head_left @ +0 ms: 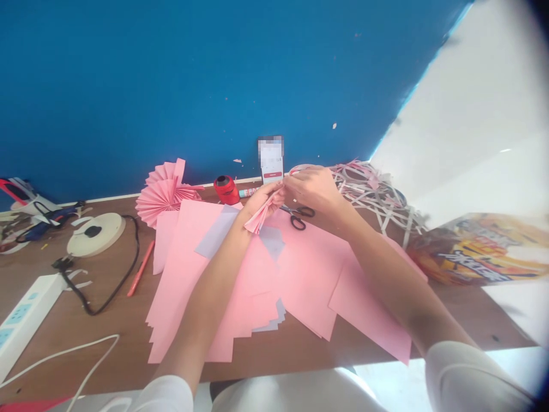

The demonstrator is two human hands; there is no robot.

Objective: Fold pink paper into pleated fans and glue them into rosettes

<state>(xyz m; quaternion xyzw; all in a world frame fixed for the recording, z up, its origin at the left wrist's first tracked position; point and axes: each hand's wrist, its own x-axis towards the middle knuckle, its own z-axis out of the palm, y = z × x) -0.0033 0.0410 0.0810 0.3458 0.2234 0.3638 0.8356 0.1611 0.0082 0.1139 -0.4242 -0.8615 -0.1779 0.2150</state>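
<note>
My left hand (260, 201) is closed around a pleated strip of pink paper (259, 218), which fans out below the fingers. My right hand (312, 187) meets it from the right and pinches the strip's upper end. Both hands hover over a spread of pink paper sheets (309, 274) lying on the brown table (107, 332). Black-handled scissors (297, 216) lie on the sheets just under my right hand. A finished pink paper fan (163, 194) rests at the back left of the sheets.
A red thread spool (226, 189) and a propped phone (271, 159) stand against the blue wall. Paper strips (377, 194) pile up at the back right, beside a colourful box (476, 249). At the left are a red pen (140, 268), tape roll (95, 233), power strip (23, 317) and cables.
</note>
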